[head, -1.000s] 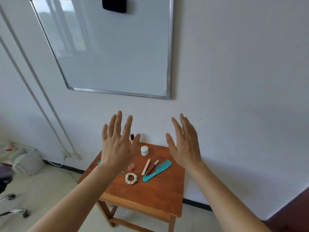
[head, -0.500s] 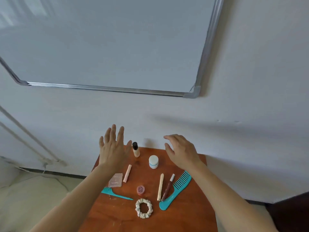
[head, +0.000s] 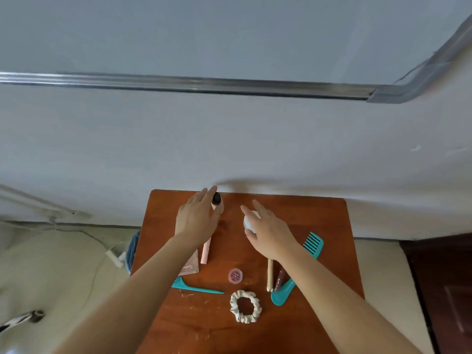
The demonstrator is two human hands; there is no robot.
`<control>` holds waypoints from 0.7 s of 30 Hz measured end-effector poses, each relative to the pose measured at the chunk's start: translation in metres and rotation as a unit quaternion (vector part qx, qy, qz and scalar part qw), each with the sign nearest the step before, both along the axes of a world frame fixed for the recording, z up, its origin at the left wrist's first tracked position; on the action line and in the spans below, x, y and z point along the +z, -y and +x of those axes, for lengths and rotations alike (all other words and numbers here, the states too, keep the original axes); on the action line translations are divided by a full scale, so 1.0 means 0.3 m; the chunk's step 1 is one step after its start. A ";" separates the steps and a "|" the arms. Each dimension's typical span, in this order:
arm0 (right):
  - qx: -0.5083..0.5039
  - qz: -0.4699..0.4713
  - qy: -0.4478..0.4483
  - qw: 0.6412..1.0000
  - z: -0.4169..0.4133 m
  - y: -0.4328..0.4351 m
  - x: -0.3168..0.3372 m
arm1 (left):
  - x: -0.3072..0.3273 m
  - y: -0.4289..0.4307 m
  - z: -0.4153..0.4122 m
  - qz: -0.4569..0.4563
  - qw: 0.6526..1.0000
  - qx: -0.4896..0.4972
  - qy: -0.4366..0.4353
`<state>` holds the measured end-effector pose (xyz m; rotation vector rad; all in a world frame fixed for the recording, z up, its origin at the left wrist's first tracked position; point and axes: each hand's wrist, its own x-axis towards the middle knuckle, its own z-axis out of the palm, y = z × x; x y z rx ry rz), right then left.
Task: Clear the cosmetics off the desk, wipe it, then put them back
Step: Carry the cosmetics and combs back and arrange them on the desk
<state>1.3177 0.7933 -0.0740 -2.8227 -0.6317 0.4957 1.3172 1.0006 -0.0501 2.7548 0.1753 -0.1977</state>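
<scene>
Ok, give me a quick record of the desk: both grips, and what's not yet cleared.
left grip: open, fingers straight, beside black-capped bottle
right grip: open, over white jar
contact: cannot tell
on desk: pink tube, compact, tail comb, pink pot, scrunchie, wide-tooth comb
lifted: nothing yet

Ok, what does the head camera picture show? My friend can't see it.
Two bare hands reach over a wooden desk against a white wall: the left hand by a black-capped bottle, the right hand over a white jar. Nearer lie a wide teal comb, a thin teal comb, a scrunchie and a pink pot.
</scene>
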 end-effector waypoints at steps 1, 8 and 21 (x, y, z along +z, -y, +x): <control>0.001 -0.011 -0.009 1.000 -0.018 -0.002 -0.038 | -0.019 0.005 -0.009 -0.020 1.000 0.016 0.010; -0.035 0.047 0.046 0.997 -0.075 0.024 -0.105 | -0.072 0.049 -0.051 -0.120 0.988 0.084 0.042; -0.155 0.195 0.209 0.946 -0.046 0.292 0.365 | 0.392 0.206 -0.108 -0.102 0.958 -0.014 0.266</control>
